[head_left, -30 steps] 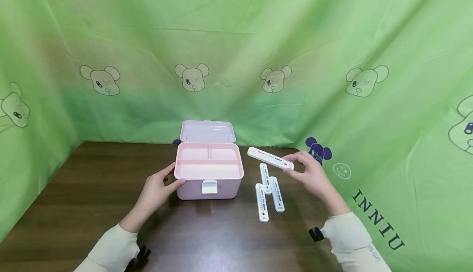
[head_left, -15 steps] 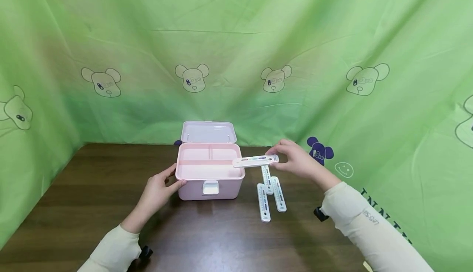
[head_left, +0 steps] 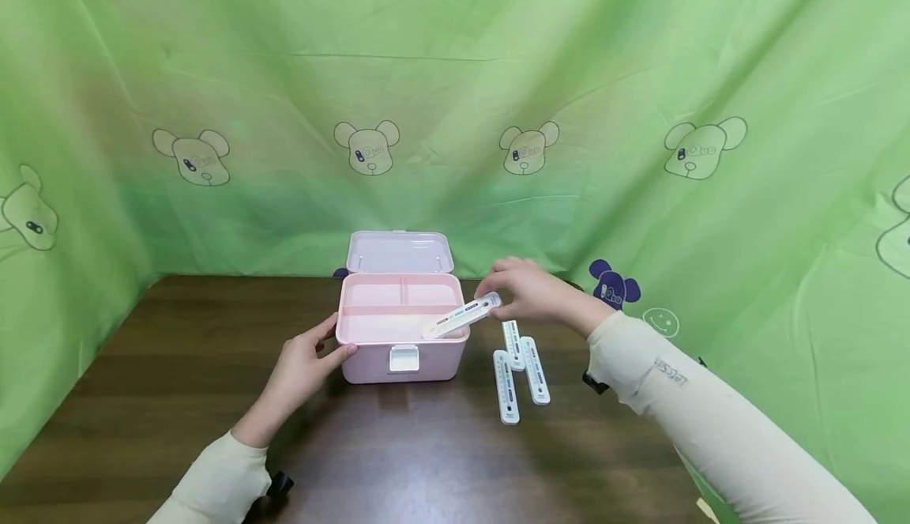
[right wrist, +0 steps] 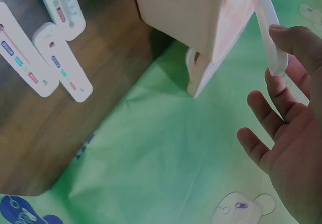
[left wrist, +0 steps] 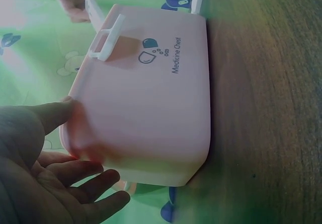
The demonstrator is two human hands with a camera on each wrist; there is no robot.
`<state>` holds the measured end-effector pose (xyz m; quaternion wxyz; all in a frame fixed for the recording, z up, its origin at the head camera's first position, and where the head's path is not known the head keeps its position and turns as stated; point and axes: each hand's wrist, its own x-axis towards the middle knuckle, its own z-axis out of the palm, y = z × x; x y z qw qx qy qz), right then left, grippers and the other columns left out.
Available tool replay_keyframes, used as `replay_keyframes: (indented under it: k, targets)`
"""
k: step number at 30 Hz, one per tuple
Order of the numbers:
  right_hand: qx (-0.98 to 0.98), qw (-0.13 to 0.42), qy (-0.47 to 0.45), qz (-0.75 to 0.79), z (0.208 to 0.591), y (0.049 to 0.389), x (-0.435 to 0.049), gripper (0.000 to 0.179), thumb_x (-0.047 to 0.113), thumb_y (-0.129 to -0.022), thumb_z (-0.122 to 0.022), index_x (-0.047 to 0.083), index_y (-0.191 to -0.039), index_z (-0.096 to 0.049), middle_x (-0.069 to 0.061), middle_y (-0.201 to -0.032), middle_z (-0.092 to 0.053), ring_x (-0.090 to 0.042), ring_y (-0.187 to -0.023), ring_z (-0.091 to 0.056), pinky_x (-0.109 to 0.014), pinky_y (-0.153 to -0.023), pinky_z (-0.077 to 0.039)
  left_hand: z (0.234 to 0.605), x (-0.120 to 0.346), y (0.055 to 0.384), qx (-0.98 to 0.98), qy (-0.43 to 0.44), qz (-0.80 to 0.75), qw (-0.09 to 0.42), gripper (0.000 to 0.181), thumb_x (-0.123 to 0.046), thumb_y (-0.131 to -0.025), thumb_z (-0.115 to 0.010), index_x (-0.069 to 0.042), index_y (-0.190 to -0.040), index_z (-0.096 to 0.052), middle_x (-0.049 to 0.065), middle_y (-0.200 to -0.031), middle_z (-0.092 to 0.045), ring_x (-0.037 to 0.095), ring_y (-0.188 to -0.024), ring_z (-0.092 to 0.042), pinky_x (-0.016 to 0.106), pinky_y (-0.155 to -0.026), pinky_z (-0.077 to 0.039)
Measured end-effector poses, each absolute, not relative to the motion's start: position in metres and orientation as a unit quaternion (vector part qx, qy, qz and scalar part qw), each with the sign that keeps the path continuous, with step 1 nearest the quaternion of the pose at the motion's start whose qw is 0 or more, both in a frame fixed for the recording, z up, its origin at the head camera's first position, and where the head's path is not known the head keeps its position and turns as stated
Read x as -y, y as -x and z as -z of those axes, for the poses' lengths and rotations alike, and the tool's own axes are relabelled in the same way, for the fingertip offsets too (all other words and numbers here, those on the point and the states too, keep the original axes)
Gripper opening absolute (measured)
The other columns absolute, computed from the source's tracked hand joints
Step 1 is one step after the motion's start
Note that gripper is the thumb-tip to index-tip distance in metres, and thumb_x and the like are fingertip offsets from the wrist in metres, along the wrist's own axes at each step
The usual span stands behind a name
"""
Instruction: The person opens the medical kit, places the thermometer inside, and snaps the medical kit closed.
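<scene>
While our left hand [head_left: 304, 362] rests loosely spread against the front-left corner of the pink box [head_left: 437, 362], our right hand [head_left: 522, 291] swings its pinched white thermometer [head_left: 460, 316] farther across the right edge, bringing the leading end over the front compartment [head_left: 380, 328].

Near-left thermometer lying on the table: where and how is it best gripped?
Pinching the near-left thermometer across its narrow width at the near end, from above on the near side, looks best: it lies flat, and that end sticks out toward the camera past its two neighboring thermometers.
</scene>
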<state>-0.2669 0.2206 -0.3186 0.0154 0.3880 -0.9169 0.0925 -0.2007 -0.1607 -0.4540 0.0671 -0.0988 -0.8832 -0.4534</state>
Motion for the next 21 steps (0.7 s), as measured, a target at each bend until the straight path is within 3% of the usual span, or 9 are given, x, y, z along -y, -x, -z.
replay_keyframes:
  k: [11, 21]
  targets:
    - [0.902, -0.055, -0.428, -0.025, 0.302, 0.277, -0.197, 0.028, 0.019, -0.081, -0.084, 0.022, -0.108, -0.078, 0.005, -0.098, -0.062, -0.017, -0.099, -0.053, -0.039, -0.088, -0.038, 0.453, 0.16, 0.201, 0.88, 0.101, 0.459, 0.071, 0.074, -0.034, -0.094, -0.077, -0.003, -0.153, -0.045, 0.018, -0.143, -0.06, 0.035, -0.13, -0.06, 0.053, -0.103, -0.052]
    - [0.897, -0.137, -0.419, -0.003, 0.289, 0.288, -0.183, 0.04, 0.009, -0.079, -0.079, 0.018, -0.118, -0.075, 0.003, -0.11, -0.066, -0.021, -0.113, -0.055, -0.049, -0.1, -0.039, 0.455, 0.161, 0.202, 0.88, 0.097, 0.461, 0.061, 0.075, -0.036, -0.094, -0.077, -0.005, -0.154, -0.045, 0.017, -0.144, -0.059, 0.035, -0.131, -0.059, 0.053, -0.104, -0.052]
